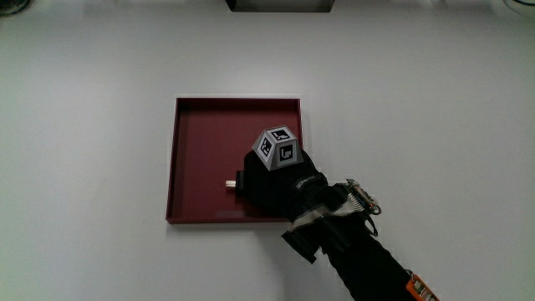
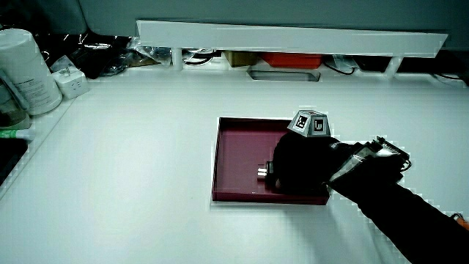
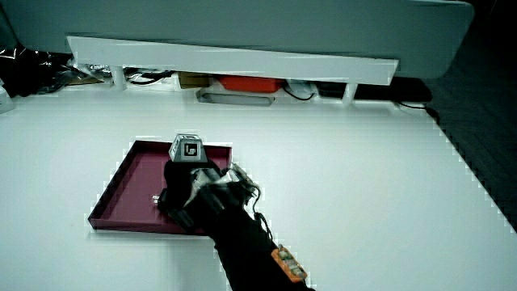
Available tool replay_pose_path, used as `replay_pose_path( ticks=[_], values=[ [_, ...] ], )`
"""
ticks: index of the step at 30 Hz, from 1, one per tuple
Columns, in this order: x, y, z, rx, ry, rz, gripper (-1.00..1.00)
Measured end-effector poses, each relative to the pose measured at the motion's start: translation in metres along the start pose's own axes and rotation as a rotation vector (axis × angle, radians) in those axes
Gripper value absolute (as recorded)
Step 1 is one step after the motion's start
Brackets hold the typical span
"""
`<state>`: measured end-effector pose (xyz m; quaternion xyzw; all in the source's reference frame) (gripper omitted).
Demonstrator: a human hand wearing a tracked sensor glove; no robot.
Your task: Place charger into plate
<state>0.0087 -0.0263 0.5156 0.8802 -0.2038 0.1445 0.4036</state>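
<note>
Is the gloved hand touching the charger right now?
Touching. In the main view the hand is over the red plate and its fingers close around the charger, with only a pale tip poking out; a side view shows likewise.

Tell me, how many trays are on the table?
1. The dark red tray lies mid-table, with the hand over the corner nearest the person, on a charger whose tip pokes out. None seems hidden.

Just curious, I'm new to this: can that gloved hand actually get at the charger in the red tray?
Probably yes: the hand is already over the plate, right at the charger, with nothing between them.
</note>
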Motion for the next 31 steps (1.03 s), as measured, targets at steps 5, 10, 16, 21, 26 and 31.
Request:
replay_pose_path(
  ticks=[5,10,16,21,26,31],
  values=[
    [0.004,0.002,-0.003,-0.022,0.025,0.004,0.00],
    [0.007,0.000,-0.004,-0.022,0.034,-0.002,-0.07],
    [0.009,-0.005,-0.002,-0.071,0.064,0.016,-0.47],
    [0.013,-0.015,0.005,-0.095,0.104,0.039,-0.80],
    [0.011,-0.039,0.019,-0.099,0.137,0.087,-1.00],
    [0.011,-0.071,0.033,-0.109,0.231,0.209,-1.00]
  ],
)
